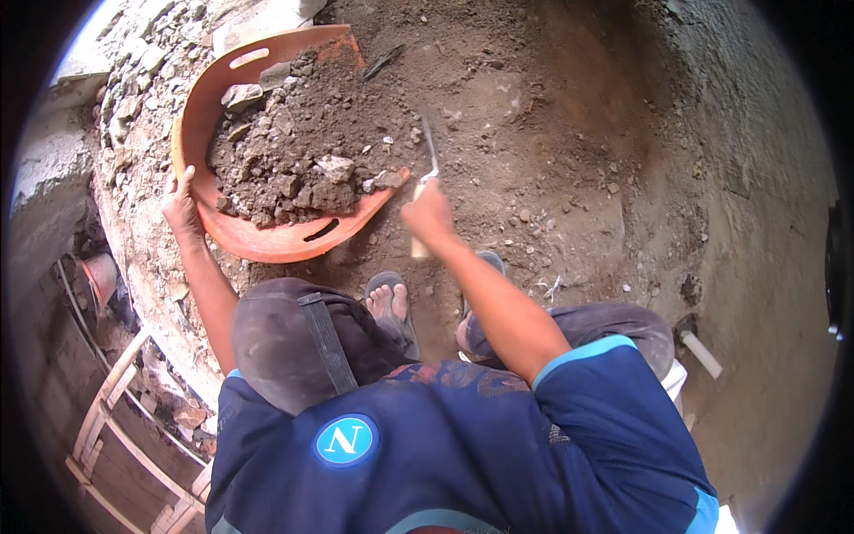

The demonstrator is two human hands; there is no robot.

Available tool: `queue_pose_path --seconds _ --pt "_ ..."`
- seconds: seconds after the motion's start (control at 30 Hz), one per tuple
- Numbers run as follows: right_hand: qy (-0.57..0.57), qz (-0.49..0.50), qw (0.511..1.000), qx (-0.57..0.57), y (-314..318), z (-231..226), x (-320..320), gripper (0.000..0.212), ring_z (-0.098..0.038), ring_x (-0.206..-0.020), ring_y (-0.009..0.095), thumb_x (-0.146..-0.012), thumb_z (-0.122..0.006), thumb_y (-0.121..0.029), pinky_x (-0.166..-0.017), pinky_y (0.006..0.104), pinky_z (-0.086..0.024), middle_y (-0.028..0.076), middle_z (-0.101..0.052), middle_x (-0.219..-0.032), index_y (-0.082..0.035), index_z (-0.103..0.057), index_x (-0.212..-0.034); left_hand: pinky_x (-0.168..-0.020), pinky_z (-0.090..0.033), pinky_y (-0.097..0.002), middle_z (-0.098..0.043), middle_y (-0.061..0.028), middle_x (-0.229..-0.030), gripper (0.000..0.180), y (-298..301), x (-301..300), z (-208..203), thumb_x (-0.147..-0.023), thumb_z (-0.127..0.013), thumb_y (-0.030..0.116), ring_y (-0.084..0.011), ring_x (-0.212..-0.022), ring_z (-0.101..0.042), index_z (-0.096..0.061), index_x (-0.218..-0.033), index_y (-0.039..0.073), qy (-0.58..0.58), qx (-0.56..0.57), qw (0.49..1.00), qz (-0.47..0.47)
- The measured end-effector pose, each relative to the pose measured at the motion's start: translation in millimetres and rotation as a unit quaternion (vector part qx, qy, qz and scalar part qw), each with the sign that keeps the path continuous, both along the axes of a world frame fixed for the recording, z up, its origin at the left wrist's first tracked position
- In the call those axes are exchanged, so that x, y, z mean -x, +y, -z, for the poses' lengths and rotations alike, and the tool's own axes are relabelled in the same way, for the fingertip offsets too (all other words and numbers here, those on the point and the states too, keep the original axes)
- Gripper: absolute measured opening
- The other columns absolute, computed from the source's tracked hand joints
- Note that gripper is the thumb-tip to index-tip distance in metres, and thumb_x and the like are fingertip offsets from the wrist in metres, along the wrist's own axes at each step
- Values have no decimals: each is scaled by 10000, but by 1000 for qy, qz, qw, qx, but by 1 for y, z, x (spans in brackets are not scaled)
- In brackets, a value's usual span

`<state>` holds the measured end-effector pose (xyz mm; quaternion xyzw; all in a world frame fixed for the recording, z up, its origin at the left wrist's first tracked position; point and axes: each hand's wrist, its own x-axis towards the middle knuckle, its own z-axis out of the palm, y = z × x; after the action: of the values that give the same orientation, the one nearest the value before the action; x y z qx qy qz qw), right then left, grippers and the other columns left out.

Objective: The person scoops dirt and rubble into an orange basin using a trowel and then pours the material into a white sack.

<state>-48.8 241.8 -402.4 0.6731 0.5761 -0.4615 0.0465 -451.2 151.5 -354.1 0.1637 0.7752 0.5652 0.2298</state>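
Navy shirt [427, 454] nearest us; our L hand [182, 207] pinches rim of orange tub [267, 245] w/ rubble [280, 165], R hand [429, 216] clenched round trowel [432, 173].

Hands, two: one left hand [182, 206] and one right hand [429, 216]. Orange basin [267, 247], one, with two handle slots [321, 230] showing. Trowel [431, 169], one. Feet [388, 303], two, in two sandals [410, 340]. White pipe [703, 354], one. Shirt [463, 445], one, bearing one round badge [345, 440]. Stones [335, 168] — many, heaped and partly buried — cannot be counted exactly.
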Motion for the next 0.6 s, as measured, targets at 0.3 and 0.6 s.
queue_pose_path --seconds 0.3,0.6 --pt "130 -126 983 18 -22 -45 93 392 -630 -853 445 -761 -536 -34 -773 491 -507 312 -619 -875 71 -394 -1111 -742 -404 -220 -589 19 -914 314 -16 12 9 -813 -718 149 -80 -814 -513 -635 -1081 6 -25 -23 999 19" --pt "53 -61 997 4 30 0 54 501 -627 -900 422 -753 -606 -78 -813 435 -518 309 -591 -1011 107 -375 -1157 -670 -391 -217 -567 41 -857 281 -3 2 11 -822 -712 177 -67 -743 -479 -642 -1043 19 -16 -25 1000 2"
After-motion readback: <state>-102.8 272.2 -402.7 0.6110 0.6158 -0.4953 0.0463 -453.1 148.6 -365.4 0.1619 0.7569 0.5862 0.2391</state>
